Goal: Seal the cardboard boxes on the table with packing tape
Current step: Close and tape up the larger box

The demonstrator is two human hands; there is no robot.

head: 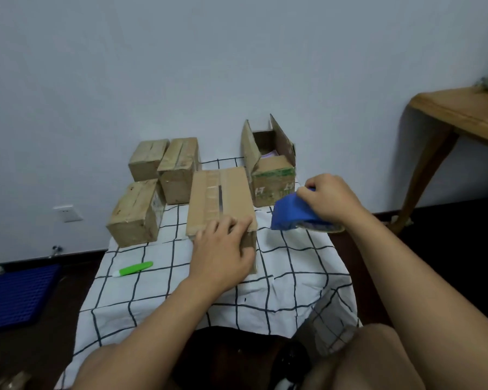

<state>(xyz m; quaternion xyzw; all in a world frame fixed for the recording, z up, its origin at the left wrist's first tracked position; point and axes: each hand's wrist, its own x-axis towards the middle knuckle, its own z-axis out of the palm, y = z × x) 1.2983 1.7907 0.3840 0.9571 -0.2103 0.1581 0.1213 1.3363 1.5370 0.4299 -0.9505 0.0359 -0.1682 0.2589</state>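
On the checked surface (279, 266) the box (220, 198) runs lengthwise away from the person. The left hand (223, 249) lies flat on its near end, fingers straight; the right hand (330, 198) grips the tape dispenser (293, 213) just right of it (nearer the open box (271, 164)).

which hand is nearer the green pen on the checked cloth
Left. The left hand rests on the closed cardboard box just right of the green pen; the right hand is farther right, gripping the blue tape dispenser.
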